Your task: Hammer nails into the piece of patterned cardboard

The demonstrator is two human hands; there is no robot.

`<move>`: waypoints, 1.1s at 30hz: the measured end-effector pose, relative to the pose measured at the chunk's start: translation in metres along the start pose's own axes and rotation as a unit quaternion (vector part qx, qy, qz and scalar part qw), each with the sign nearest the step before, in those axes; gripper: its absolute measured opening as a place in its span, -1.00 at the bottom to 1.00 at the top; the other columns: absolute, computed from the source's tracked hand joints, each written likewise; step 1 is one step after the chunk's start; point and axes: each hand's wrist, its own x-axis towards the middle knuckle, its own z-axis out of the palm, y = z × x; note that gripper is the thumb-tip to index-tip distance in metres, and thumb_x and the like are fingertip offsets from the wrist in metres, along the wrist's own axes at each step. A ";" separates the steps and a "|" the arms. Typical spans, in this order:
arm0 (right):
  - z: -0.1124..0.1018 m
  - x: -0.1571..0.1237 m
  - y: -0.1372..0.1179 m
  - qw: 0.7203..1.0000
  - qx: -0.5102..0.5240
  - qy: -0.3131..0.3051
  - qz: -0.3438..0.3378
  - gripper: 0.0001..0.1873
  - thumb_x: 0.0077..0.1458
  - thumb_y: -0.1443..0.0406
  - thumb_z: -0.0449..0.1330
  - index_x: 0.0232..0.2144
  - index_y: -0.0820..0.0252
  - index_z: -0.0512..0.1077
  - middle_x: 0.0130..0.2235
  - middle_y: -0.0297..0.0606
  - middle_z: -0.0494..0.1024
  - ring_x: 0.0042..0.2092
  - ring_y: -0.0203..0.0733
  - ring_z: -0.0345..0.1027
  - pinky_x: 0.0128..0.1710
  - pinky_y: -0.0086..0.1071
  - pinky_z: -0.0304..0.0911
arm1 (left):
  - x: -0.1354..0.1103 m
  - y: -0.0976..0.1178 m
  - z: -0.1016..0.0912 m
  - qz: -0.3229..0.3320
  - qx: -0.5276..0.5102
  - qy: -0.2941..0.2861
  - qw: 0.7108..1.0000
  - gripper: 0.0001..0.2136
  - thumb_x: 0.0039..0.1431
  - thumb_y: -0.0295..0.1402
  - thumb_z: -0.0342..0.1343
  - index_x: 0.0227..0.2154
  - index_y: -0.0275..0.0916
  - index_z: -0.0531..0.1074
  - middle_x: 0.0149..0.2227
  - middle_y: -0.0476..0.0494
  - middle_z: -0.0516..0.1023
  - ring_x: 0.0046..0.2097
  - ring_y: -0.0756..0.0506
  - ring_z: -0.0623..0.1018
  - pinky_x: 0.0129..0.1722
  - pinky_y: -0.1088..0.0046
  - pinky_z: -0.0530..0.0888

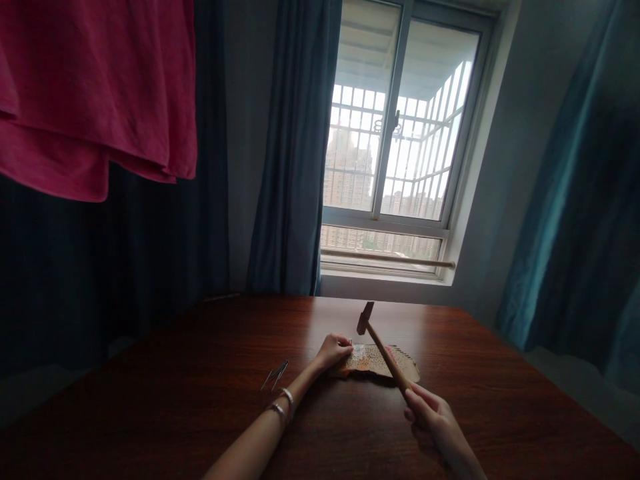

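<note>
My right hand (pixel 431 415) is wrapped round the lower end of a wooden-handled hammer (pixel 387 360). Its dark head is raised over the far side of a flat, rough-edged board (pixel 370 362) whose surface is speckled with many small holes. At the board's left end, my left hand (pixel 334 351) pinches a small upright metal nail (pixel 351 343), partly hidden by the fingertips. Hammer head and nail are apart. Left of my left forearm, several long nails (pixel 277 375) lie in a loose bunch on the table.
The glossy reddish-brown wooden table (pixel 190 393) reaches to the wall below a barred window (pixel 390 133). Dark blue curtains (pixel 297 147) hang beside the window and at the right. A pink cloth (pixel 100 93) hangs at the upper left, above table height.
</note>
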 end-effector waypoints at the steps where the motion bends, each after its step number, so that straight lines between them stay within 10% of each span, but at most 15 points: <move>1: -0.005 0.003 0.001 0.999 -0.014 0.023 -0.024 -0.21 -0.23 -0.01 0.25 0.01 0.31 0.25 -0.66 -0.48 0.27 -0.77 -0.55 -0.14 -0.79 -0.59 -0.29 | 0.000 0.000 0.001 -0.002 0.009 0.001 1.000 -0.77 -0.10 -0.28 0.06 -0.50 -0.34 0.53 -0.44 -0.09 0.54 -0.34 -0.05 0.47 -0.32 0.52 0.32; 8: -0.065 0.023 0.008 0.937 -0.232 0.227 -0.127 -0.36 -0.23 0.04 0.19 -0.11 0.34 0.42 -0.51 -0.20 0.54 -0.44 -0.09 0.41 -0.50 -0.37 0.26 | 0.001 -0.002 0.003 0.006 0.051 0.002 0.999 -0.76 -0.12 -0.29 0.07 -0.43 -0.29 0.54 -0.39 -0.07 0.51 -0.35 -0.03 0.44 -0.34 0.55 0.31; 16: -0.133 0.032 0.023 0.816 -0.495 0.296 -0.039 -0.44 -0.10 0.09 0.02 -0.03 0.14 0.36 -0.21 -0.11 0.56 -0.14 0.05 0.41 -0.19 -0.25 0.27 | 0.001 -0.001 -0.001 -0.004 0.076 -0.033 0.997 -0.59 -0.26 -0.07 0.19 -0.35 -0.25 0.53 -0.30 -0.09 0.44 -0.34 -0.04 0.42 -0.33 0.53 0.31; 26: -0.140 0.037 0.030 0.771 -0.581 0.261 0.011 -0.46 0.01 0.08 -0.09 -0.02 0.19 0.31 -0.20 -0.06 0.54 -0.13 0.06 0.40 -0.23 -0.24 0.26 | -0.002 -0.001 -0.001 -0.004 0.086 -0.034 0.996 -0.55 -0.28 -0.01 0.20 -0.34 -0.22 0.52 -0.26 -0.09 0.43 -0.32 -0.04 0.41 -0.31 0.53 0.31; 33: -0.127 0.023 0.028 0.665 -0.693 0.277 -0.035 -0.58 0.03 0.14 -0.09 -0.14 0.15 0.39 -0.28 -0.07 0.50 -0.21 0.03 0.40 -0.26 -0.20 0.24 | -0.004 -0.003 -0.001 0.008 0.092 -0.029 0.995 -0.60 -0.22 -0.05 0.18 -0.33 -0.21 0.52 -0.27 -0.07 0.43 -0.30 -0.05 0.42 -0.30 0.54 0.30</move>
